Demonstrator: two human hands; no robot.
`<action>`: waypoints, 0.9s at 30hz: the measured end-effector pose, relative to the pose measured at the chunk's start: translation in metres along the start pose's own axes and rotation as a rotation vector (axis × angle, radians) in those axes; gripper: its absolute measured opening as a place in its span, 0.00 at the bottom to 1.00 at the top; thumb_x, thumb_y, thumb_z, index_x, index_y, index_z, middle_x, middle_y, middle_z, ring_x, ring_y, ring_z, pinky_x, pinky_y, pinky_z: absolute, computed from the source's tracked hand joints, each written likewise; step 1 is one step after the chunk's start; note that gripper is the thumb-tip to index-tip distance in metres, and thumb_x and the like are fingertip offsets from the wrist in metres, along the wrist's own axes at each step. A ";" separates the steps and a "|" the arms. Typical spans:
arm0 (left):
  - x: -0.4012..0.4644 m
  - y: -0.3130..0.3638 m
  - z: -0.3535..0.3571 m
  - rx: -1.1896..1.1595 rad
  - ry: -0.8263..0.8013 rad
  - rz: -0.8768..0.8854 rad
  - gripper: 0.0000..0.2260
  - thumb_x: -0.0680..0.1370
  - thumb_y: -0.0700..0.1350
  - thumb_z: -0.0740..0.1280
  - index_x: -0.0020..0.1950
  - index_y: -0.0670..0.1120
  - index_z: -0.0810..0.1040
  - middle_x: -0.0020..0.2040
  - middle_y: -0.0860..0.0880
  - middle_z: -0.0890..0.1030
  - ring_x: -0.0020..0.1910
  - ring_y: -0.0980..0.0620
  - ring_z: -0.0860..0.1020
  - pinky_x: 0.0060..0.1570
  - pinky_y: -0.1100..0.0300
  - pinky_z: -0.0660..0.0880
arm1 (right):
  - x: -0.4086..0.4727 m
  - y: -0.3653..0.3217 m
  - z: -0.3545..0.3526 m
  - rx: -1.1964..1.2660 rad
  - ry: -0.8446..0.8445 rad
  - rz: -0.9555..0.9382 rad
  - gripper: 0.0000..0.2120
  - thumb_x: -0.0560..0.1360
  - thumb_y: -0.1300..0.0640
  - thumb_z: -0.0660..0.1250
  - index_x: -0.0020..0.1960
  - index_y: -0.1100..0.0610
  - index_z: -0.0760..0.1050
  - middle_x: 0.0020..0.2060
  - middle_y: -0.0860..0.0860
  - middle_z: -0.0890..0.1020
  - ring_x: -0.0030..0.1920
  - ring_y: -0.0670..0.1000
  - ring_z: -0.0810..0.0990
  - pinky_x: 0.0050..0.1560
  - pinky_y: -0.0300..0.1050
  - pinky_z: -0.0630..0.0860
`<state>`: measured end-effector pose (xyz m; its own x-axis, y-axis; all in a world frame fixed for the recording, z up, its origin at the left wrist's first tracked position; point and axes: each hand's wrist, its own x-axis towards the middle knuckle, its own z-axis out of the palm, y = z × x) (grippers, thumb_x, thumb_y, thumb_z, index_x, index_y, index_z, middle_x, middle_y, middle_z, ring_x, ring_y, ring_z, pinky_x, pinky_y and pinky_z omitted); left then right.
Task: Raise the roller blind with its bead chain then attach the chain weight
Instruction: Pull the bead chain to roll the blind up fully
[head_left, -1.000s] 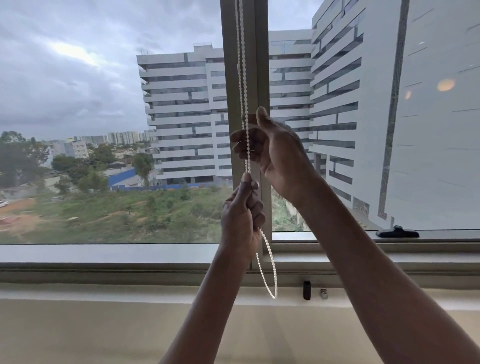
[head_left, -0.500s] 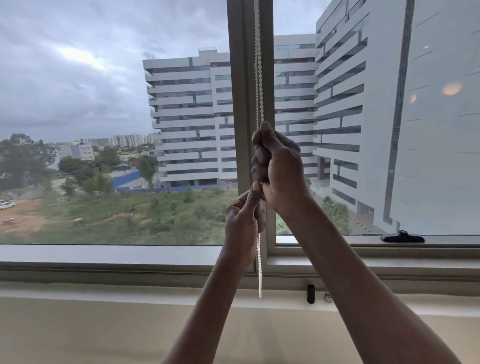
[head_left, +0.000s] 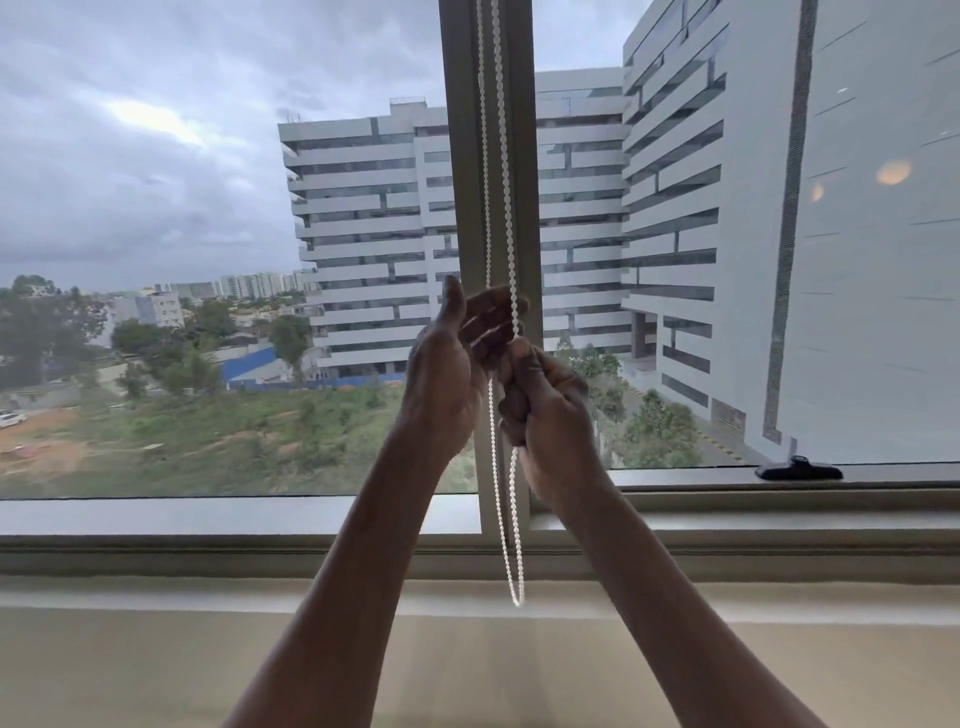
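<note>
Soft grey daylight comes in through the window (head_left: 208, 260) from an overcast sky, leaving both forearms backlit and dark. Round lamp reflections glare faintly on the right pane (head_left: 893, 172). Wide-angle distortion bends the frame edges; the hands look slightly blurred.

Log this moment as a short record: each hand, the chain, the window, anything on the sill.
left hand: open, fingers straight, raised beside the chain
right hand: fist gripping one strand
bead chain: white loop hanging in front of the window mullion, bottom of loop free below the sill
chain weight: not seen on the loop
window handle: black, on the right frame
blind: not in view
</note>
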<state>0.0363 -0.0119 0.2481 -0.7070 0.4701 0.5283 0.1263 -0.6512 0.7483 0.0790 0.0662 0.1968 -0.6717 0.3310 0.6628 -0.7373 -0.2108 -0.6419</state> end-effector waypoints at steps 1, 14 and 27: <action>0.003 0.009 0.006 -0.014 -0.029 -0.017 0.24 0.83 0.58 0.52 0.50 0.41 0.81 0.44 0.46 0.85 0.41 0.51 0.80 0.45 0.60 0.74 | -0.004 0.004 -0.002 -0.010 -0.002 0.013 0.18 0.82 0.55 0.58 0.34 0.54 0.72 0.20 0.46 0.64 0.19 0.42 0.58 0.20 0.33 0.55; 0.005 0.021 0.041 -0.147 -0.010 -0.035 0.13 0.84 0.50 0.58 0.42 0.48 0.76 0.22 0.57 0.61 0.18 0.61 0.56 0.16 0.69 0.53 | -0.014 0.008 -0.006 -0.038 -0.015 0.023 0.20 0.82 0.56 0.58 0.31 0.51 0.71 0.20 0.44 0.64 0.20 0.42 0.57 0.21 0.34 0.57; -0.009 0.024 0.035 -0.228 0.021 0.111 0.14 0.84 0.46 0.58 0.39 0.48 0.74 0.21 0.57 0.59 0.19 0.60 0.52 0.17 0.68 0.49 | 0.003 -0.018 -0.008 -0.127 -0.031 0.113 0.19 0.81 0.48 0.58 0.38 0.52 0.80 0.30 0.50 0.79 0.31 0.48 0.74 0.34 0.43 0.69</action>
<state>0.0695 -0.0109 0.2753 -0.7121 0.3773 0.5921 0.0457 -0.8166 0.5753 0.0911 0.0783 0.2075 -0.7530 0.2832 0.5939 -0.6431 -0.1261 -0.7553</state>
